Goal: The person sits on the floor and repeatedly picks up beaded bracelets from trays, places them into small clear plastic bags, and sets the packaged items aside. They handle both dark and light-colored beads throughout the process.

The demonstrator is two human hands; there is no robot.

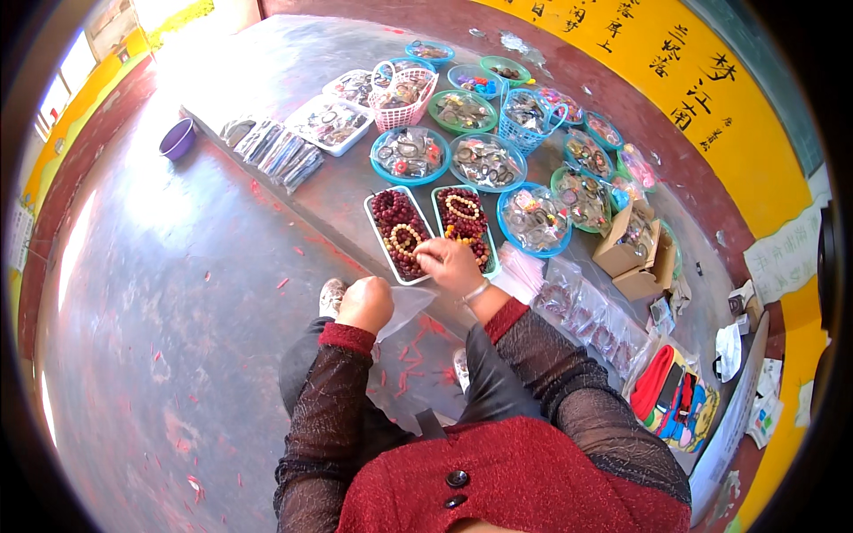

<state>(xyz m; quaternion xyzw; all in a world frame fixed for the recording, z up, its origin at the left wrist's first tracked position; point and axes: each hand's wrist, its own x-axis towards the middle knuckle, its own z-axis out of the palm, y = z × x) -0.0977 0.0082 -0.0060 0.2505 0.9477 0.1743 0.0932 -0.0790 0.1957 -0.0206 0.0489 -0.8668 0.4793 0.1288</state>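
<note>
My left hand is closed in a fist on a clear plastic bag, which hangs out beside it over my knees. My right hand, a silver bangle on its wrist, hovers at the near edge of two trays with its fingers pinched together; what is in them, if anything, cannot be made out. Dark red bead bracelets fill the left white tray, with a pale bead bracelet on top. The right tray holds more dark red bracelets, a cream one and some yellow beads, partly behind my hand.
Round basins and handled baskets of bagged trinkets crowd the raised floor beyond. Bagged bracelets, a cardboard box and a colourful bag lie to my right. Flat packets and a purple bucket are at far left.
</note>
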